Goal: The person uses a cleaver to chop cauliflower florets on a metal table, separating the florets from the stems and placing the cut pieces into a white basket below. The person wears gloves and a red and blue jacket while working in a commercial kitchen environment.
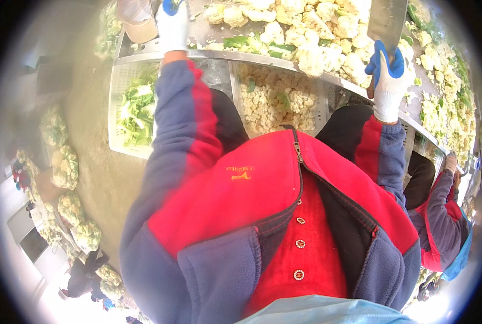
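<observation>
My right hand (388,77), in a white glove with blue coating, is closed around the lower end of a broad steel cleaver (388,20); the blade points away from me over the metal work table (257,58). My left hand (173,26), gloved alike, reaches over the table's left end, partly cut off by the top of the picture. A bit of green shows at its fingers; whether it grips anything I cannot tell. Beside it lies a pale cap (137,20). Cauliflower florets (314,36) are heaped between my hands, with green leaves (247,42) near the rim.
Under the table stand a white crate (115,117) of leaf trimmings and a crate of small florets (281,97). A co-worker (443,227) sits close on the right. More florets (447,105) cover the table's right part. Bagged cauliflowers (65,166) line the floor at left.
</observation>
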Demonstrator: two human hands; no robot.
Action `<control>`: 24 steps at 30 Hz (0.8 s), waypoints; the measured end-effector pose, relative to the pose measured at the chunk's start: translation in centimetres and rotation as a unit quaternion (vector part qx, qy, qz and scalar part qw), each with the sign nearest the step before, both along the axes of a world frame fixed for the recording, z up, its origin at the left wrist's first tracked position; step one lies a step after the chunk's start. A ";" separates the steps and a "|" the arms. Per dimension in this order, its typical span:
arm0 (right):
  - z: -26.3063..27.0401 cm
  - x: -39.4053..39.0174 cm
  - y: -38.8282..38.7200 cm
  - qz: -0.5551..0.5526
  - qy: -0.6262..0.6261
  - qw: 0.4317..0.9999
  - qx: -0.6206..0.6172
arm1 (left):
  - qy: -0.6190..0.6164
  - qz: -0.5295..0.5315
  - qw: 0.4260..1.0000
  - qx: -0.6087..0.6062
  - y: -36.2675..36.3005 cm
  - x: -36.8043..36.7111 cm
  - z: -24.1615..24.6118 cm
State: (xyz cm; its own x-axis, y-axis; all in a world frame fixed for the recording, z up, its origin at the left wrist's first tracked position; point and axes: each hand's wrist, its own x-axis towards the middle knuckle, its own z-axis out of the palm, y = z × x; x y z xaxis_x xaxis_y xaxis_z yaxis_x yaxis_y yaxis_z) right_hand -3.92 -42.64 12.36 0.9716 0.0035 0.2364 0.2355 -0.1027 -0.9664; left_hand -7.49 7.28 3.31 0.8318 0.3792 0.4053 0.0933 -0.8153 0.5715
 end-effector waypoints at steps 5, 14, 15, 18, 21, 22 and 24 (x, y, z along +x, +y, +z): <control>-2.4 0.4 -2.1 -0.013 -0.012 1.000 0.017 | 0.230 0.047 0.952 0.199 3.1 -2.2 -5.3; -2.2 -1.3 -4.5 -0.089 -0.026 0.996 0.004 | -0.082 0.037 0.988 -0.127 2.0 -6.3 0.0; -2.2 -1.6 -4.9 -0.098 -0.022 0.995 0.007 | -0.115 0.026 0.990 -0.078 2.0 -8.7 1.1; -2.9 -2.3 -5.9 -0.120 -0.040 0.992 0.006 | 0.087 0.183 0.975 0.086 3.1 -15.4 5.5; -4.9 -2.7 -6.4 -0.125 -0.007 0.989 0.074 | 0.131 0.278 0.939 0.155 0.4 -16.3 6.5; -5.7 -2.7 -6.3 -0.126 -0.016 0.988 0.089 | 0.064 0.215 0.971 0.078 -2.1 -15.1 6.1; -7.2 -2.8 -6.1 -0.125 -0.038 0.986 0.107 | 0.007 0.033 0.996 -0.088 -9.1 -11.8 4.3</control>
